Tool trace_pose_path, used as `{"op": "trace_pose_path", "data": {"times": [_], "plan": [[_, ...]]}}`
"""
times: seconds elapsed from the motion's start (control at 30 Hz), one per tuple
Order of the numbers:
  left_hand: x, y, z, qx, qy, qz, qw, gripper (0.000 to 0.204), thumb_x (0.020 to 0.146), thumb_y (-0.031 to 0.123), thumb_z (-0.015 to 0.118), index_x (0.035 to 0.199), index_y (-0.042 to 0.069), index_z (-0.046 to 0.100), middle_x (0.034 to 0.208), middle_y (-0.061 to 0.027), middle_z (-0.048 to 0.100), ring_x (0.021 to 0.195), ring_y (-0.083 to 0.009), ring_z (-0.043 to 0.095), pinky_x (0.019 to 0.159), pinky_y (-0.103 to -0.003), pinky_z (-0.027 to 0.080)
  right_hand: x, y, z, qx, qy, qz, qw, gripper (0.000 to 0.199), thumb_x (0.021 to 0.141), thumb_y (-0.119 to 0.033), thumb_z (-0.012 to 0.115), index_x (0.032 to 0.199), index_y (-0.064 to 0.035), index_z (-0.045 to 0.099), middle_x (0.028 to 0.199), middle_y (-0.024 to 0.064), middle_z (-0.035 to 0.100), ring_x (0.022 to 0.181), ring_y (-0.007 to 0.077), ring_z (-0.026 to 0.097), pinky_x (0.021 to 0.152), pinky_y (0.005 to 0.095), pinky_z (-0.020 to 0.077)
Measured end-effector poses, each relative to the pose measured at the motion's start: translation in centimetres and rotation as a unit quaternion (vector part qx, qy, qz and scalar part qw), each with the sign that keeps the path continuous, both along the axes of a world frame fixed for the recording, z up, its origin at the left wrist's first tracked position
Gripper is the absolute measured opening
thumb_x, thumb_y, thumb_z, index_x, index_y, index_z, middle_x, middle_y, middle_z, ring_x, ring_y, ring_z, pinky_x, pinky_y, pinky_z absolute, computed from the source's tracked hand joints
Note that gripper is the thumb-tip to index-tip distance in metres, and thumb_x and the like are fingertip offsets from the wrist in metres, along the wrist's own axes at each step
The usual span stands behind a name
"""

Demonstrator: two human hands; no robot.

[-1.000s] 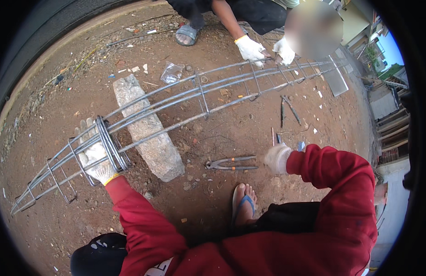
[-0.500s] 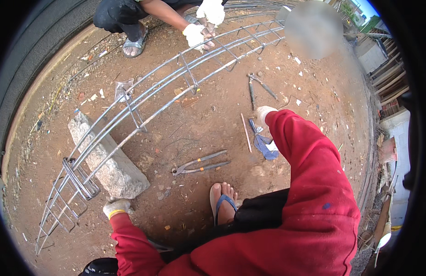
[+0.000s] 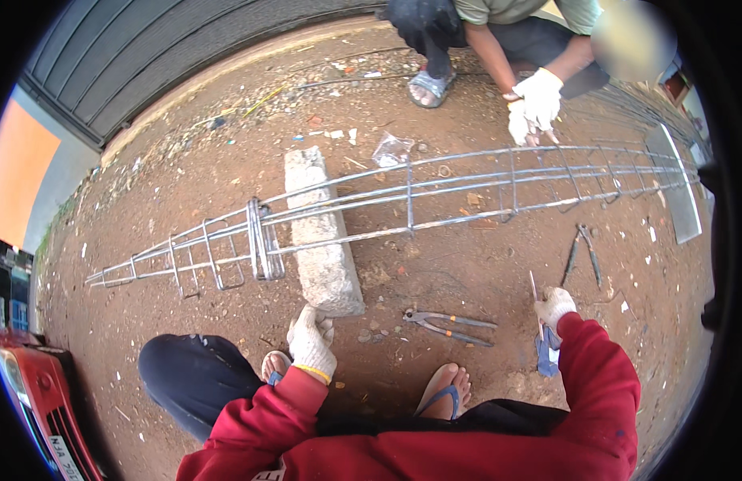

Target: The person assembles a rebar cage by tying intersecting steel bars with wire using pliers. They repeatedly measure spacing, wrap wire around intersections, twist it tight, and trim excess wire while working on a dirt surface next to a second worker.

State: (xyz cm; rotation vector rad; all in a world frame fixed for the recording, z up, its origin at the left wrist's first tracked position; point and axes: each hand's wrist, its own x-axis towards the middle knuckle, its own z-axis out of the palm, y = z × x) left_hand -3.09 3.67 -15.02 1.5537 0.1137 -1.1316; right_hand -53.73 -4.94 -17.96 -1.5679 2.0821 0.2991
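My left hand [image 3: 311, 346], in a white knit glove, is at the near end of a long rough concrete block [image 3: 329, 272]. Its fingers are curled, and whatever they may hold is hidden. My right hand [image 3: 556, 307], gloved too, closes on a thin pale stick [image 3: 533, 282] at ground level, beside a blue cloth-like piece [image 3: 547, 362]. Across the block rests a long rebar cage [image 3: 459, 192] with stirrups; several stirrups are bunched together [image 3: 262, 240] over the block. A pair of pincers [image 3: 447, 322] lies between my hands.
A second pair of pincers [image 3: 579, 255] lies spread beyond my right hand. Across the cage squats a co-worker, whose gloved hands [image 3: 535, 104] are near the far bar. A flat grey board [image 3: 675, 184] is at the cage's right end. A red car [image 3: 54, 401] stands lower left.
My view has swung left, bringing the car into sight. The right hand has moved onto the stick, which lay apart from it before. My left hand remains near the block's end.
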Motion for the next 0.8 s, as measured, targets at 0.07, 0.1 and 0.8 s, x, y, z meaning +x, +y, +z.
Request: {"op": "trace_pose_path", "data": {"times": [0.07, 0.1, 0.8], "plan": [[0.5, -1.3, -0.2, -0.046, -0.007, 0.064, 0.997, 0.023, 0.09, 0.029, 0.069, 0.104, 0.01, 0.064, 0.092, 0.0009, 0.064, 0.079, -0.011, 0.059, 0.073, -0.03, 0.047, 1.4, 0.5, 0.2, 0.024, -0.077, -0.065, 0.995, 0.026, 0.08, -0.025, 0.066, 0.088, -0.0006, 0.069, 0.069, 0.0175, 0.07, 0.059, 0.0249, 0.07, 0.065, 0.0376, 0.057], [0.9, -1.8, -0.3, -0.086, -0.032, 0.08, 0.993, 0.025, 0.09, 0.027, 0.069, 0.106, 0.009, 0.064, 0.095, 0.0003, 0.063, 0.081, -0.0117, 0.058, 0.076, -0.031, 0.046, 2.3, 0.8, 0.0, 0.015, -0.076, -0.072, 0.994, 0.025, 0.08, -0.025, 0.067, 0.087, -0.0015, 0.069, 0.068, 0.0156, 0.07, 0.063, 0.026, 0.071, 0.067, 0.0385, 0.0568], [3.6, -5.2, -9.2, -0.249, 0.024, -0.041, 0.967, 0.041, 0.101, 0.019, 0.049, 0.136, -0.002, 0.055, 0.134, -0.0117, 0.06, 0.12, -0.0201, 0.056, 0.104, -0.032, 0.041, 31.3, -4.2, 12.4, -0.372, -0.181, 0.515, 0.75, 0.037, 0.083, -0.017, 0.064, 0.118, -0.0038, 0.062, 0.11, 0.0171, 0.063, 0.098, 0.0336, 0.062, 0.086, 0.044, 0.0504]]}}
